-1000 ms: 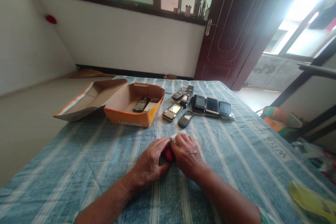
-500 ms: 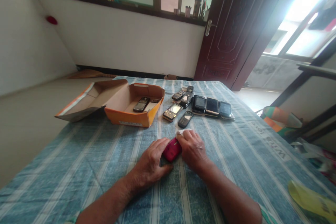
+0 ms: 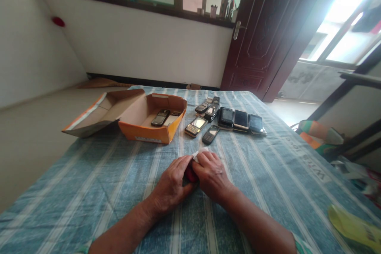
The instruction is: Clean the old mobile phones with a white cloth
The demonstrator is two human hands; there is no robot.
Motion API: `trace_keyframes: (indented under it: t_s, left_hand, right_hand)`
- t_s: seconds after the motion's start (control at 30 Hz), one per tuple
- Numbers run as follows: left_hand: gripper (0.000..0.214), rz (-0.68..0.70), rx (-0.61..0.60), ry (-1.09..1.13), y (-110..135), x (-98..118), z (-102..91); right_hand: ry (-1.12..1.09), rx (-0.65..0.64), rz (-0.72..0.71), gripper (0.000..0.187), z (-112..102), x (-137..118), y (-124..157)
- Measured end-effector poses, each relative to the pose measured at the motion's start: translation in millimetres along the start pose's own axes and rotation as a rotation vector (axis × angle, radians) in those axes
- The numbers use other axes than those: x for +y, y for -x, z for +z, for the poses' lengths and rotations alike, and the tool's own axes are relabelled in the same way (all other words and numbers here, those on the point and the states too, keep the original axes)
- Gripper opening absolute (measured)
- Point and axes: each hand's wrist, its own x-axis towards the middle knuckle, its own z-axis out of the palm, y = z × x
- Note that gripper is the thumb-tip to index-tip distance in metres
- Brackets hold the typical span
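Observation:
Both my hands rest together on the blue striped cloth (image 3: 119, 174) at the table's near middle. My left hand (image 3: 171, 184) curls around a small red phone (image 3: 188, 174), of which only a sliver shows between the hands. My right hand (image 3: 210, 174) lies over the phone with a white cloth (image 3: 197, 154) pressed under its fingers. Beyond my hands lie several mobile phones (image 3: 226, 118) in a loose group. An open orange cardboard box (image 3: 150, 129) to the left holds two phones (image 3: 162, 118).
The box lid (image 3: 98, 113) lies open to the left. A dark wooden door (image 3: 262, 35) stands behind the table. A window sill with bottles (image 3: 224, 4) runs along the back wall. A green slipper (image 3: 354, 228) lies at the lower right.
My right hand has slid back toward me over the red phone with the white cloth, covering most of it again. The left hand has kept its grip.

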Motion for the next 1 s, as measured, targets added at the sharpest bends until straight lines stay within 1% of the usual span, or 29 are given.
trace_keyframes:
  t_s: [0.17, 0.33, 0.43, 0.6, 0.73, 1.0]
  left_hand:
    - [0.058, -0.007, -0.001, 0.005, 0, -1, 2.1]
    - [0.058, -0.01, -0.017, -0.012, 0, 1, 0.7]
    - [0.059, -0.018, -0.017, -0.025, 0, 2, 0.3]
    - [0.058, -0.048, -0.042, -0.032, 1, 1, 0.3]
    - [0.06, -0.059, -0.066, -0.027, 1, 2, 0.0]
    - [0.059, -0.09, -0.081, -0.014, 0, 2, -1.1]
  right_hand:
    - [-0.016, -0.027, 0.002, 0.008, -1, 3, -4]
    - [0.038, -0.059, 0.052, 0.012, -3, 9, -8]
    - [0.063, -0.091, 0.107, 0.011, -4, 14, -9]
    - [0.093, -0.181, 0.242, 0.016, -4, 21, -8]
    - [0.105, -0.24, 0.335, 0.018, -4, 23, -7]
    - [0.141, -0.254, 0.392, 0.017, -8, 18, -8]
